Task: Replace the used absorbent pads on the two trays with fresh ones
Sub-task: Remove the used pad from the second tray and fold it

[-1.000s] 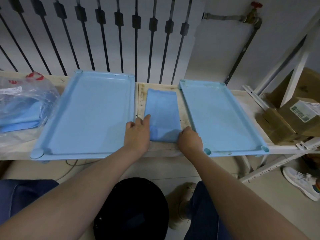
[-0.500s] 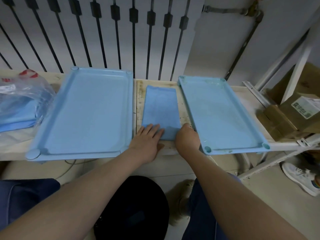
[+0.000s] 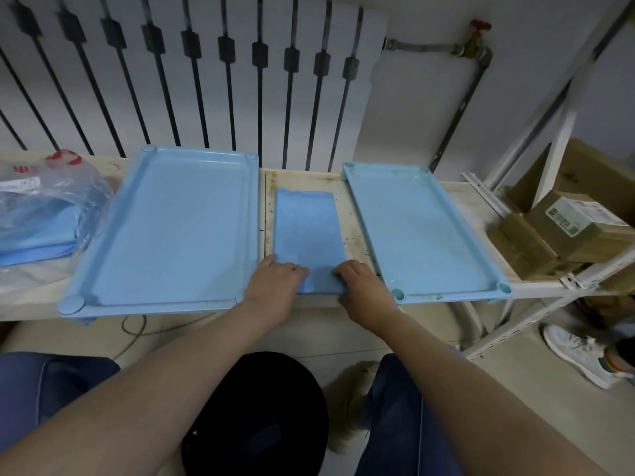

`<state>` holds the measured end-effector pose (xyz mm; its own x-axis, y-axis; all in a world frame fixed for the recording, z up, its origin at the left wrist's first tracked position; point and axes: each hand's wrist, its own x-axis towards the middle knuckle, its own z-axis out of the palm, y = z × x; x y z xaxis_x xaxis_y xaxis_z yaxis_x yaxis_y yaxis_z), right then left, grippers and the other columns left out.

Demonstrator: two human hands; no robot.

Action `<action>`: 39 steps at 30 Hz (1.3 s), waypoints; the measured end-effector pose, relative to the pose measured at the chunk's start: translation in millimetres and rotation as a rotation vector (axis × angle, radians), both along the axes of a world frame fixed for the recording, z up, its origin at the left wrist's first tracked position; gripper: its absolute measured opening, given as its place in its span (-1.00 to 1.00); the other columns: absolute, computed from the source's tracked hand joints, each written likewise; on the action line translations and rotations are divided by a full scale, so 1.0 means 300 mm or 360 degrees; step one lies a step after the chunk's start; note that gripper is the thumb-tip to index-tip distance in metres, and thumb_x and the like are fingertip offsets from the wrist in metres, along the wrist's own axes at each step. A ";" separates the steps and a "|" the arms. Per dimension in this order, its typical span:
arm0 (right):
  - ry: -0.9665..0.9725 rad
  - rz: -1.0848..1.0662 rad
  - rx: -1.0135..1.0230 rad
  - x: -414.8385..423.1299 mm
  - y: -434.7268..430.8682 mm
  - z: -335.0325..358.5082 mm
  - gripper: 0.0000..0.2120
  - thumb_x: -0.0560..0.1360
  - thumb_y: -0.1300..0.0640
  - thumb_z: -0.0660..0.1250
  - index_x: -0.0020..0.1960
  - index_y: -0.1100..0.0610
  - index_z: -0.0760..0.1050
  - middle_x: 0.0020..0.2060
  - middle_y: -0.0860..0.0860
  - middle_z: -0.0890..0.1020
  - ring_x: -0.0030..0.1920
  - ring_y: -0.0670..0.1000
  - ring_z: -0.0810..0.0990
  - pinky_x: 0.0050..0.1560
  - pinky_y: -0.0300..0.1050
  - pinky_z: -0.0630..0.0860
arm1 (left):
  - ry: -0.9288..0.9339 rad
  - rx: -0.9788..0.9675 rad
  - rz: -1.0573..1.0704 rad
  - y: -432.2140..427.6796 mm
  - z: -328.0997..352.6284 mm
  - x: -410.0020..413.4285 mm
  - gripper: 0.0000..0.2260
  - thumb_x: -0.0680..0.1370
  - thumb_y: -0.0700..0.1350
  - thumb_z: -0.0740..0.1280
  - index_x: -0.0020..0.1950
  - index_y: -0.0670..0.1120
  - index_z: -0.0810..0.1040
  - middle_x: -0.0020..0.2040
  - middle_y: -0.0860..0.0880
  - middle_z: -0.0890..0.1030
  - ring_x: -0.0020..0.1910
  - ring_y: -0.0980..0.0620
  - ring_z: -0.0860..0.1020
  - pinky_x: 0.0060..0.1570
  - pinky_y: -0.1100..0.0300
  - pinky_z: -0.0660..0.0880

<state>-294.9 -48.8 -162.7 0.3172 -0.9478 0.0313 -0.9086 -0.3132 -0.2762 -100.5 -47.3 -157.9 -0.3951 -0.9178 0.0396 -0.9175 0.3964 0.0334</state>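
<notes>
Two hands, the left hand (image 3: 275,286) and the right hand (image 3: 364,290), curl their fingers over the near corners of the folded pad (image 3: 305,228) lying between the left tray (image 3: 171,235) and right tray (image 3: 419,235); light, limp stuff, I reckon, best pinched by its corners

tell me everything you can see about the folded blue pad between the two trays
The folded pad is a light blue, soft-looking sheet folded into a long narrow rectangle, lying flat on the wooden shelf between the left tray and right tray, touching neither. The left hand lies on its near left corner and the right hand on its near right corner, fingers bent; a pinch cannot be confirmed.
</notes>
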 end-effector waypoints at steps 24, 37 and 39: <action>-0.0211 -0.0785 0.0174 0.084 -0.113 0.003 -0.67 0.55 0.08 0.22 0.27 0.19 0.35 0.16 0.20 0.49 0.18 0.22 0.46 0.09 0.02 0.42 | -0.0080 0.0380 0.0042 -0.024 -0.057 -0.047 -0.37 0.60 0.26 -0.05 0.56 0.05 -0.22 0.57 -0.03 -0.23 0.54 -0.08 -0.25 0.50 -0.06 -0.19; 0.0086 0.0023 0.0011 -0.022 -0.008 -0.017 -0.40 0.44 0.11 0.40 0.41 0.12 0.27 0.40 0.01 0.31 0.39 0.06 0.30 0.35 -0.10 0.31 | 0.0167 0.0356 -0.0065 -0.007 0.020 0.025 -0.37 0.56 -0.06 0.31 0.56 -0.05 0.11 0.56 -0.03 0.12 0.51 -0.02 0.16 0.43 0.17 0.10; 0.0086 0.0038 -0.0083 -0.027 -0.001 -0.012 -0.50 0.38 0.18 0.42 0.29 0.14 0.37 0.28 0.03 0.40 0.29 0.09 0.38 0.23 -0.05 0.40 | 0.0276 0.0216 -0.0119 0.013 0.025 0.039 -0.44 0.49 -0.22 0.33 0.48 -0.04 0.31 0.45 -0.02 0.37 0.39 -0.06 0.36 0.35 0.14 0.24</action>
<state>-302.9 -49.1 -166.3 0.3420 -0.9376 0.0625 -0.9140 -0.3473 -0.2095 -88.8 -43.2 -150.5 -0.4600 -0.8879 -0.0087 -0.8617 0.4440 0.2456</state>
